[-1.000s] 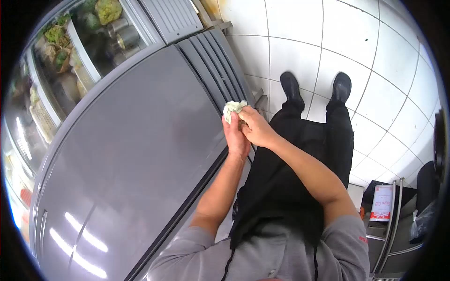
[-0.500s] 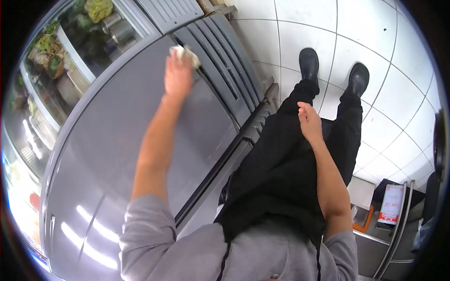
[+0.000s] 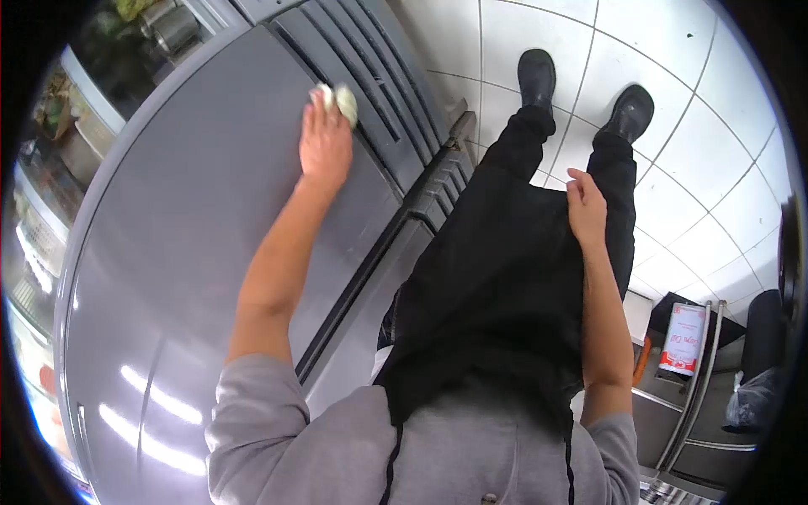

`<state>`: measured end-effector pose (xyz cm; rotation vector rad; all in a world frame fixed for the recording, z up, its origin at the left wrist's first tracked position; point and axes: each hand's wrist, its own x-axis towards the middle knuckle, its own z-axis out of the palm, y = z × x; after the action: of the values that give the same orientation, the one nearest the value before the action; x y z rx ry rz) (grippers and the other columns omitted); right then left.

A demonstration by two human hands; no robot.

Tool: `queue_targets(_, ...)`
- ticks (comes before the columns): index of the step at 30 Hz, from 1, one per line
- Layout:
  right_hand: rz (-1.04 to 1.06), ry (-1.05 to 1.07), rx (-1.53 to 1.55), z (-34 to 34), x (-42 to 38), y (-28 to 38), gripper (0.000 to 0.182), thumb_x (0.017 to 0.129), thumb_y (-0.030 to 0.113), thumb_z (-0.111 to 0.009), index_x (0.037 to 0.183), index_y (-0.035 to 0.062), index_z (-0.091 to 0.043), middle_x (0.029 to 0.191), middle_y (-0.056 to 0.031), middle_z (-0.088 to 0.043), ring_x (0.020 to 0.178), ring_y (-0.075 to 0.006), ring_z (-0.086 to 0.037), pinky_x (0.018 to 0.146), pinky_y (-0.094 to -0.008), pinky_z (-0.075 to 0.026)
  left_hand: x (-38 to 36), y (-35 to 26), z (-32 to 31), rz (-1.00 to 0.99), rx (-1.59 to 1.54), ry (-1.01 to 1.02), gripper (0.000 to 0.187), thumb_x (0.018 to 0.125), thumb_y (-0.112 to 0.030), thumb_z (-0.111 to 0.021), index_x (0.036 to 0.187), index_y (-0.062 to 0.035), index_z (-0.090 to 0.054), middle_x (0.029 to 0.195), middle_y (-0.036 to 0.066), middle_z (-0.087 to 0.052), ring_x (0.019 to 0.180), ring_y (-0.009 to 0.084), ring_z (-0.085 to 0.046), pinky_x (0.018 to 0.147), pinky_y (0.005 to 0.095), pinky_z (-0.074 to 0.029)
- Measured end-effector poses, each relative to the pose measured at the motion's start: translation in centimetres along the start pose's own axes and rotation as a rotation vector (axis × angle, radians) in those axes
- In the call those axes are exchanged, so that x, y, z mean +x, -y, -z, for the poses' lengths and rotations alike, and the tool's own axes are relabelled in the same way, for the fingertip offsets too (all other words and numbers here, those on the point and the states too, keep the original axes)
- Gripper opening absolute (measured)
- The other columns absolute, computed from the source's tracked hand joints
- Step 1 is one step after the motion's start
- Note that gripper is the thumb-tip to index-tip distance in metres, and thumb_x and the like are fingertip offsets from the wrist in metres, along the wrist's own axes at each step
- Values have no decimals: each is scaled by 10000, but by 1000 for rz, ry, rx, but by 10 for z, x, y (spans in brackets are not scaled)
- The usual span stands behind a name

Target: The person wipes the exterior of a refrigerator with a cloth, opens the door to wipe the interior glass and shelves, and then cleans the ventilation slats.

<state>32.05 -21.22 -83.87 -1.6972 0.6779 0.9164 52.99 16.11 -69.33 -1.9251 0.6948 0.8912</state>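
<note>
A pale crumpled cloth (image 3: 344,104) is under the fingertips of my left hand (image 3: 326,150), pressed on the smooth grey surface (image 3: 210,168) close to its slatted edge (image 3: 358,63). That hand's fingers wrap over the cloth, and part of it sticks out on the right. My right hand (image 3: 587,206) hangs in front of the black apron (image 3: 497,286) and my leg, touching no object that I can make out. Its fingers are loosely bent, with the index finger and thumb a little apart.
Glass-fronted shelves with produce and a metal pot (image 3: 172,32) stand at the upper left. My black boots (image 3: 536,77) are on the white tiled floor (image 3: 665,38). A metal rack (image 3: 694,387) at the lower right holds a red and white container (image 3: 683,338) and a plastic bag (image 3: 752,402).
The view has shifted. My left hand with the cloth has moved along the grey surface toward my body, relative to the slatted edge. My right hand has swung slightly right.
</note>
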Motion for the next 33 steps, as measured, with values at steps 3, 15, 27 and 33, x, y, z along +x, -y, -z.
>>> queue_targets(3, 12, 53, 15, -1, -5, -6, 239, 938, 156, -548, 1150, 107, -647, 938, -170, -677, 875, -326, -664, 805, -392, -506, -82, -84, -56, -182, -198, 61, 506, 928, -158, -494, 1403, 19, -482, 1526, 223, -375, 1461, 349, -273, 1191, 451, -256)
queue_targets(15, 14, 58, 5, 22, 0, -18, 250, 933, 158, -562, 1157, 84, -645, 861, -160, -674, 823, -316, -665, 774, -391, -504, 52, 45, 3, 75, 107, -130, 460, 925, -138, -507, 1367, -12, -528, 1440, 133, -508, 1419, 343, -342, 1165, 467, -260)
queue_targets(27, 212, 45, 595, -33, -19, 91, 240, 949, 111, -605, 1184, 81, -645, 969, -111, -671, 797, -180, -650, 751, -301, -517, 127, 21, -44, 16, 75, 32, 457, 940, -190, -506, 1351, 10, -524, 1473, 153, -452, 1427, 364, -314, 1160, 454, -278)
queue_targets(33, 123, 176, -54, -70, -6, 0, 236, 908, 129, -593, 1130, 57, -629, 1015, -182, -668, 960, -397, -641, 841, -473, -509, 44, -75, -51, -320, 52, 160, 413, 860, -176, -598, 1235, -4, -622, 1249, 155, -603, 1275, 323, -490, 1074, 420, -381)
